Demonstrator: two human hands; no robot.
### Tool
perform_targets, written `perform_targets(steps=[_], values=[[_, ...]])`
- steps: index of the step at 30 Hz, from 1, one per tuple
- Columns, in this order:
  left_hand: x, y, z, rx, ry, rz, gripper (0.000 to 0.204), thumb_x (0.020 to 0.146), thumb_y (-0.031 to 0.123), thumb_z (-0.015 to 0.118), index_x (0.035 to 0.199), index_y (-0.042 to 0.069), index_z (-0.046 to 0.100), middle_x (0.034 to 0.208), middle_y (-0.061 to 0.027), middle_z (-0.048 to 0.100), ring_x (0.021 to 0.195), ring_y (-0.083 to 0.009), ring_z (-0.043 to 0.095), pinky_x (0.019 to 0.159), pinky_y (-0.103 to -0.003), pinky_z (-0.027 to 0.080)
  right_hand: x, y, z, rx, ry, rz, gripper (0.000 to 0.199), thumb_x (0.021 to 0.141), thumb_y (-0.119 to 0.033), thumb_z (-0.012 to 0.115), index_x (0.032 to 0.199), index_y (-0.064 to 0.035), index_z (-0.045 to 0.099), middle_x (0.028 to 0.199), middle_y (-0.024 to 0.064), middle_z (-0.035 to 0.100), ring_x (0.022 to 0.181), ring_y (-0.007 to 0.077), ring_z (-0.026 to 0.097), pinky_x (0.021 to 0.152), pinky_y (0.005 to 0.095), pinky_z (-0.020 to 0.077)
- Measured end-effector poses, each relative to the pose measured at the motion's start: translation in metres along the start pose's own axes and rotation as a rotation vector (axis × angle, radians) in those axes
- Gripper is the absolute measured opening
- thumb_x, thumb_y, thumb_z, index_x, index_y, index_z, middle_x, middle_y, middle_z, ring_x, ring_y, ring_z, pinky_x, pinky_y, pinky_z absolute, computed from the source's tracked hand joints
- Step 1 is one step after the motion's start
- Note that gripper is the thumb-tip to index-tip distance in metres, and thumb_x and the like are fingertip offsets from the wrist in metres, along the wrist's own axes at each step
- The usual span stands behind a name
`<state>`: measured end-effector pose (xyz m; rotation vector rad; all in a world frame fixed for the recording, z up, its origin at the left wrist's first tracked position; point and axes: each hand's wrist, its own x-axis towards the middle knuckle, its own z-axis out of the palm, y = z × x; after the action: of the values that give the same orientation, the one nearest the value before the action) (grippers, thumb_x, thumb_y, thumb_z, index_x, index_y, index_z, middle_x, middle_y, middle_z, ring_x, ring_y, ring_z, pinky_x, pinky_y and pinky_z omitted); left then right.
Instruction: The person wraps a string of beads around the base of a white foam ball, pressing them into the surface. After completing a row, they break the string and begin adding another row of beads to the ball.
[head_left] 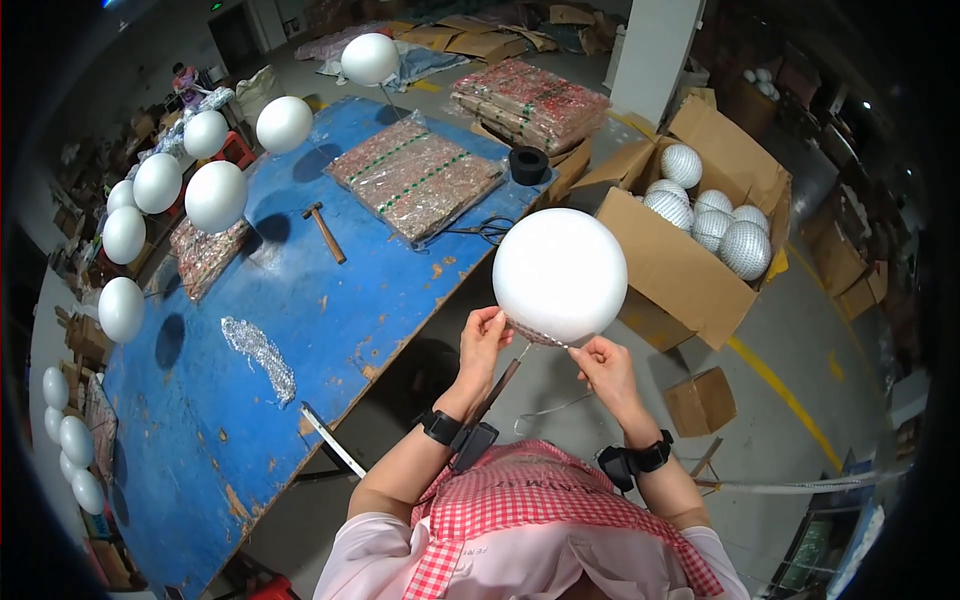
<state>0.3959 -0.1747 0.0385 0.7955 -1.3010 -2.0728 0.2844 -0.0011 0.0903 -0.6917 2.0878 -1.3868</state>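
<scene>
Two hands of mine work close: the right hand (606,370) pinches a thin silvery strip (540,339); the left hand (484,345) touches the white ball (560,270), its grip unclear. I'd judge the ball, just off the bench's (340,310) near edge, light, stiff, easily dented, best cradled low; the strip limp.

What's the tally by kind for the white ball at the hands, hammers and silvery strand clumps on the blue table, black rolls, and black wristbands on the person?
Handled white ball: 1
Hammer: 1
Silvery strand clump: 1
Black roll: 1
Black wristbands: 2
Total: 6
</scene>
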Motion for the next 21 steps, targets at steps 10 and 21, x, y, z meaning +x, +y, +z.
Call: perform_targets(steps=[10, 21], values=[[-0.008, 0.006, 0.001, -0.008, -0.149, -0.003, 0.042, 0.093, 0.028, 0.054, 0.121, -0.003, 0.049, 0.111, -0.0063, 0.058, 0.097, -0.0127, 0.054, 0.090, -0.028, 0.041, -0.024, -0.011, -0.052, -0.269, 0.066, -0.429, 0.011, 0.079, -0.007, 0.066, 0.084, 0.0008, 0.062, 0.060, 0.0007, 0.054, 0.052, 0.0084, 0.045, 0.049, 0.0245, 0.0354], [-0.008, 0.011, 0.010, 0.133, -0.171, 0.044, 0.039, 0.091, 0.019, 0.056, 0.121, -0.005, 0.049, 0.110, -0.0061, 0.059, 0.102, -0.0110, 0.053, 0.092, -0.026, 0.039, -0.032, -0.026, -0.050, 0.235, -0.136, -0.054, 0.016, 0.087, -0.013, 0.063, 0.075, -0.0032, 0.059, 0.059, -0.0051, 0.053, 0.053, 0.0010, 0.044, 0.046, 0.0175, 0.0315]])
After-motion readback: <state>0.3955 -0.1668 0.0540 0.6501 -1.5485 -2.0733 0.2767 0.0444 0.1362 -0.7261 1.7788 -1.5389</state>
